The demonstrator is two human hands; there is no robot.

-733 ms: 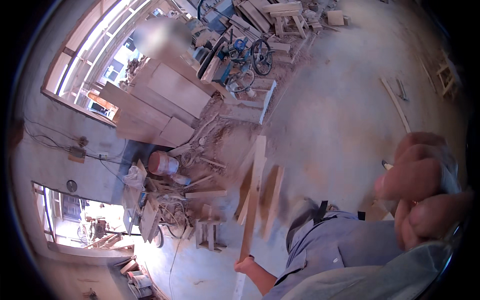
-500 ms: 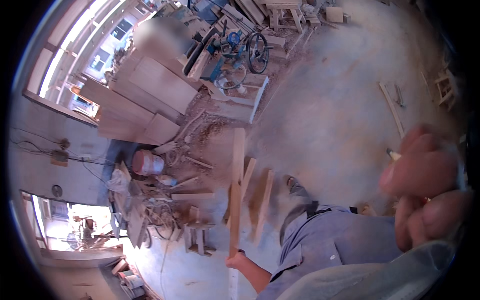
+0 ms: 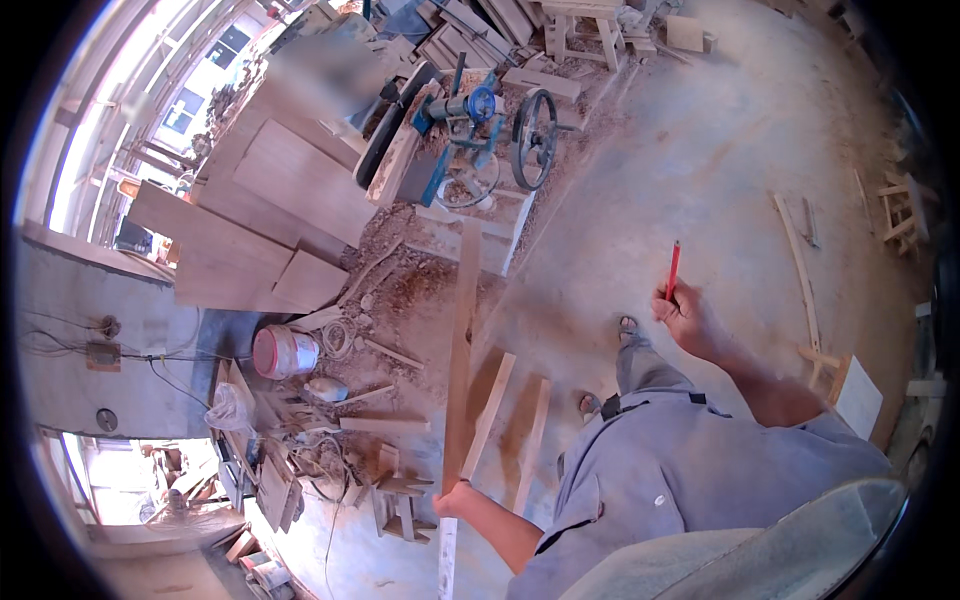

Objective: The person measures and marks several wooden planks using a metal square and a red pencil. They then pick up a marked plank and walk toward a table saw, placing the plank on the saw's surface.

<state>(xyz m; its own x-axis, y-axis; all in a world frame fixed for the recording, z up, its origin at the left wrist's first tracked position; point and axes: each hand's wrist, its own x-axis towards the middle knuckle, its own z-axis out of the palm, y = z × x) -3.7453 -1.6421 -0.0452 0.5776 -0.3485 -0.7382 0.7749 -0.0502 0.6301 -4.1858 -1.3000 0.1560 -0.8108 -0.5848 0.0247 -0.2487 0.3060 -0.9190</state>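
Note:
My left hand [image 3: 457, 499] is closed around a long wooden plank [image 3: 462, 360] near its lower part. The plank stretches away from me, past two other wooden pieces, toward the sawdust-covered floor. Below my hand its surface looks bright white in strong light. Out in front on the right, my right hand [image 3: 683, 316] grips a red pencil [image 3: 674, 264] that points up and away, apart from the plank. Two shorter lengths of wood, one nearer piece [image 3: 490, 415] and another [image 3: 533, 440], lie just right of the plank.
A blue machine with a black handwheel [image 3: 535, 140] stands ahead. Large wooden panels [image 3: 300, 190] lean at the left, near a pink-and-white bucket [image 3: 284, 352]. A small wooden stool [image 3: 402, 505] sits left of the plank. Thin strips [image 3: 797, 265] lie on the floor at right.
My right hand has moved from close to the camera at right down and forward, and the red pencil now shows clearly in it. My left hand still holds the plank, which appears shifted slightly left.

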